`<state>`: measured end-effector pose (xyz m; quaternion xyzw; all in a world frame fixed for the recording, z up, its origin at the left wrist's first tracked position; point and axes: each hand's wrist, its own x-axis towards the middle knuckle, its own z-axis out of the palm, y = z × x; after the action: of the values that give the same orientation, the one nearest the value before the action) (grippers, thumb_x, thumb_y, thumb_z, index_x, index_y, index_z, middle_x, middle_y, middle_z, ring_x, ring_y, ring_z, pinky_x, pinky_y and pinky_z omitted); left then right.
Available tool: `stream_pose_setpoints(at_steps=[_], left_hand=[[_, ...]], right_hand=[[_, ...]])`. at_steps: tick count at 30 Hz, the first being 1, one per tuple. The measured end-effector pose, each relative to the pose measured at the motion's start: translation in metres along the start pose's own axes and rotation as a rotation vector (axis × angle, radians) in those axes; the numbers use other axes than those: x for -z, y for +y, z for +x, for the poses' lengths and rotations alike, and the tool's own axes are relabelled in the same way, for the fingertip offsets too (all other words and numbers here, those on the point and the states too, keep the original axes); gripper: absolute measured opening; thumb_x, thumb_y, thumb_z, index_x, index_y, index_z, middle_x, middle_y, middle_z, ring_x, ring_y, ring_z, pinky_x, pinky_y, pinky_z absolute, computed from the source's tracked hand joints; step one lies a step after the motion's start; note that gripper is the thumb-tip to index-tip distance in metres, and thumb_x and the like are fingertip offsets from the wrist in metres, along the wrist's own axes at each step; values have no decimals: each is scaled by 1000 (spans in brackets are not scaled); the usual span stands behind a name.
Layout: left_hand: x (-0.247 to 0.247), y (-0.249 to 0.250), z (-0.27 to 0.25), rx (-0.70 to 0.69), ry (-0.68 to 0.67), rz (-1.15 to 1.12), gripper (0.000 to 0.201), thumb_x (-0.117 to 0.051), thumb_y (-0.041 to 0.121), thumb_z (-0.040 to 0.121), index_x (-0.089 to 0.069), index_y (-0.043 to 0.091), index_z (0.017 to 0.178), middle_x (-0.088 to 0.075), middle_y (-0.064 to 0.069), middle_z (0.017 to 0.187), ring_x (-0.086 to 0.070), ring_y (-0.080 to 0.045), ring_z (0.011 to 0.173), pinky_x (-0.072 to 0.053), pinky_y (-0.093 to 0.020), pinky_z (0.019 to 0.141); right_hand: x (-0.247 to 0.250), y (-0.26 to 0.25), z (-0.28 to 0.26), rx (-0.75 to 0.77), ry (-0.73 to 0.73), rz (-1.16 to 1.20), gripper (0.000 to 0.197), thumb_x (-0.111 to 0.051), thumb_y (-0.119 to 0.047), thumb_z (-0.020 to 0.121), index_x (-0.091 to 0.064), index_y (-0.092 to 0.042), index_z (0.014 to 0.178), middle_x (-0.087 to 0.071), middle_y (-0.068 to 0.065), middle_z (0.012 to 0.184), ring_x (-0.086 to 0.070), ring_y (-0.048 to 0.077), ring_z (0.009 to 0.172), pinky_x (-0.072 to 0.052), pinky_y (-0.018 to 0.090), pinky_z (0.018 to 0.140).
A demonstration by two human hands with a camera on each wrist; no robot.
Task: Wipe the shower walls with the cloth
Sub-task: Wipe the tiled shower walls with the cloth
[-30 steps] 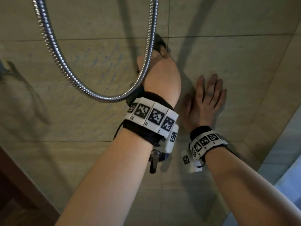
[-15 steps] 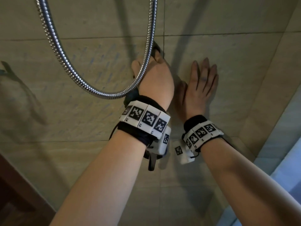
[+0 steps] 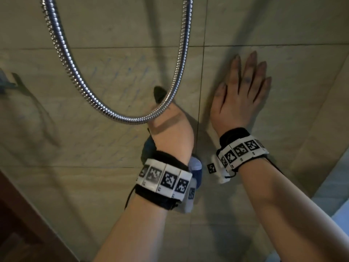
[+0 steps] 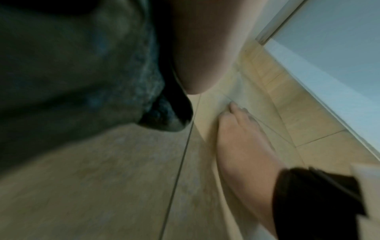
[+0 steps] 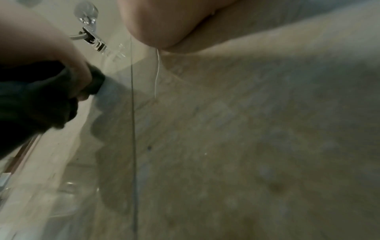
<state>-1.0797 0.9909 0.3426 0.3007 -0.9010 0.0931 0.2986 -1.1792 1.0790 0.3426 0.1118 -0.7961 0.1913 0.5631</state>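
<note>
Beige stone tiles make up the shower wall [image 3: 105, 140], and both hands rest against it side by side. Nearest, the left hand [image 3: 170, 129] presses a dark cloth [image 4: 78, 68] to the tile just left of a vertical grout line; the cloth lies bunched under its palm, with one dark corner poking out past the fingertips and another fold showing beside the wrist. From the right wrist view the fingers of that hand are curled round the bunched fabric, gripping it. A looped metal shower hose [image 3: 105, 108] hangs in front of the wall and crosses over the back of this hand. Just beside it, on the other side of the grout line and a little higher up the wall, the right hand [image 3: 239, 95] lies flat on the tile, fingers straight and slightly spread, clear of the cloth and holding nothing. Farther right, the wall meets a second tiled wall at a corner.
</note>
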Motion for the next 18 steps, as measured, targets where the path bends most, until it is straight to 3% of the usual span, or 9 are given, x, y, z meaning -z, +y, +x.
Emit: stream_pose_setpoints(at_steps=[3,6,8,12,15,18], left_hand=[[-15,2,-24,16,-104,-12,60,-52,27,84,-43,-7,133,-61,-20,110,-55,-35,102,-33,-44,94],[-12,7,-30,-30,-190,-39,51,-42,24,93,-39,-5,134,-55,-22,121,-47,-38,114,-32,-45,99],[3,11,-22,-51,-193,-90,45,-47,26,93,-45,-3,128,-55,-20,120,-48,-36,114,-31,-45,99],[29,16,17,-91,-27,-159,34,-52,27,91,-55,6,119,-58,-13,117,-56,-30,104,-43,-38,83],[50,17,44,-102,54,-117,42,-44,29,96,-46,4,130,-53,-15,124,-54,-27,104,-36,-35,70],[65,15,57,-93,59,-160,39,-43,27,98,-46,6,130,-52,-12,120,-51,-23,95,-32,-33,68]], right_hand=[[1,-1,-3,3,-4,-10,56,-18,-37,101,-13,-17,153,-15,15,158,-12,35,145,-9,52,117],[1,-1,-4,-3,-3,-4,56,-20,-36,101,-15,-16,153,-16,15,158,-13,36,145,-9,53,117],[0,-2,-5,-4,19,0,56,-21,-36,101,-17,-15,153,-18,16,157,-15,37,145,-11,53,117],[-8,2,-2,8,101,-62,53,-26,-36,101,-26,-15,150,-31,16,152,-29,37,140,-22,53,114],[-13,7,1,50,182,-144,49,-27,-36,102,-31,-15,146,-41,16,147,-40,37,134,-33,53,108],[-13,7,0,50,159,-85,50,-24,-36,104,-29,-14,148,-37,17,149,-35,38,137,-29,54,111]])
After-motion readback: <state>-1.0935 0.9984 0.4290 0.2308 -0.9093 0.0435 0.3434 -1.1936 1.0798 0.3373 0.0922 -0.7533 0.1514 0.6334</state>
